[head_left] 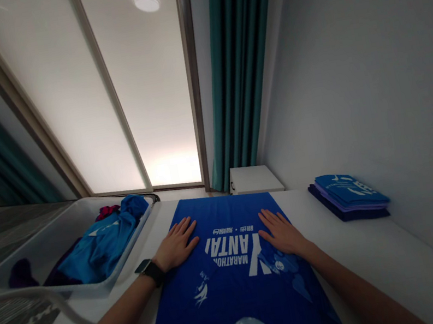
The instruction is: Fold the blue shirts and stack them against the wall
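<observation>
A blue T-shirt (237,285) with white marathon lettering lies spread flat on the white table (382,261) in front of me. My left hand (177,243), with a dark watch on its wrist, rests palm down on the shirt's left part, fingers stretched out. Flat on the shirt's right part lies my right hand (281,231), fingers also extended. Neither hand holds anything.
A white bin (50,239) at the left holds crumpled blue and purple garments (101,245). A stack of folded blue shirts (349,195) sits at the table's right by the wall. A small white cabinet (255,179) stands beyond, below teal curtains. A white cable (58,307) crosses the lower left.
</observation>
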Demonstrator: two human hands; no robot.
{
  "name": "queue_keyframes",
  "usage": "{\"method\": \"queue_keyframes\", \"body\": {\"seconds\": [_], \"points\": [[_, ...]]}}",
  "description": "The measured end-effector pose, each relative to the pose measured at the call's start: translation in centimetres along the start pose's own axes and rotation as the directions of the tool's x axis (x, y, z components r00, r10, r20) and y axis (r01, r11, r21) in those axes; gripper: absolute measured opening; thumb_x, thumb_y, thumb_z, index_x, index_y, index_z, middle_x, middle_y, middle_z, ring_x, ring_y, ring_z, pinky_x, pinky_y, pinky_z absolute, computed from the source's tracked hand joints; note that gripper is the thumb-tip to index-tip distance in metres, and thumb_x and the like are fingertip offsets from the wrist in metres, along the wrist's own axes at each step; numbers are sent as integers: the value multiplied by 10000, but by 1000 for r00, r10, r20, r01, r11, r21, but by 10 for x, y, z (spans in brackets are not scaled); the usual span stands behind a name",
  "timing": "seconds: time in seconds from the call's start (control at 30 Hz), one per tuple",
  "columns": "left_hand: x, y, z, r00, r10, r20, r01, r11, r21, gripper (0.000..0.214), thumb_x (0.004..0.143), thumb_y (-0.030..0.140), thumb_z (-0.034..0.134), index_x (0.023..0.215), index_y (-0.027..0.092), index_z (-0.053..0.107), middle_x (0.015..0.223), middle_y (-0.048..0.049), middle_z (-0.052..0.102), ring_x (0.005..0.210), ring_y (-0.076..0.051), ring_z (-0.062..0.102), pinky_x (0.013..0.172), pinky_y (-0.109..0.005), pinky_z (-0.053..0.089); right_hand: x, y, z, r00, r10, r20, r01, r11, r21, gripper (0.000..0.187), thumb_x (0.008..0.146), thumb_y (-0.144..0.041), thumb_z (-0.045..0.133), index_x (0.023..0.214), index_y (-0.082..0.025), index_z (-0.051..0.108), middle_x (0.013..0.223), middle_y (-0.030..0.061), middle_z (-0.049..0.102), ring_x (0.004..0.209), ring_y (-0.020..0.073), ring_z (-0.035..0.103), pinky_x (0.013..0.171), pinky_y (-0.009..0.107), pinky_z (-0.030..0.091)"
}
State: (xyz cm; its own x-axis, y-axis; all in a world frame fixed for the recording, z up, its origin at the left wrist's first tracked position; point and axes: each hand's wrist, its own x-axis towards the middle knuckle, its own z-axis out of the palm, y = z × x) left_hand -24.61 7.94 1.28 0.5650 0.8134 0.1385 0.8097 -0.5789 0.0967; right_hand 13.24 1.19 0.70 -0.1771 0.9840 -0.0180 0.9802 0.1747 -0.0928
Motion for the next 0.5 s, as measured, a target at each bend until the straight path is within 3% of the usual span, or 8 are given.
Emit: {"method": "queue_keyframes", "body": {"seconds": [0.2, 0.5], "points": [[-6, 2, -1, 1000, -5, 16, 5, 1000, 4, 665, 971, 599, 237, 1487, 193, 341, 1551, -102, 297, 1433, -272, 270, 1153, -470, 253, -6, -3, -2, 1000, 12, 21, -12, 1000, -4, 803, 932, -668, 106, 1525, -132, 182, 1593, 96, 146, 1471, 207, 93, 1189, 439, 80], [-30, 2, 2, 999, 39, -8, -39, 999, -14, 615, 977, 579, 284, 1500, 254, 296, 1559, -64, 280, 1432, -269, 271, 1158, -477, 259, -37, -11, 4, 1000, 22, -10, -22, 1000, 4, 760, 945, -645, 125, 1527, -160, 187, 1593, 91, 146, 1468, 226, 110, 1187, 468, 108]]}}
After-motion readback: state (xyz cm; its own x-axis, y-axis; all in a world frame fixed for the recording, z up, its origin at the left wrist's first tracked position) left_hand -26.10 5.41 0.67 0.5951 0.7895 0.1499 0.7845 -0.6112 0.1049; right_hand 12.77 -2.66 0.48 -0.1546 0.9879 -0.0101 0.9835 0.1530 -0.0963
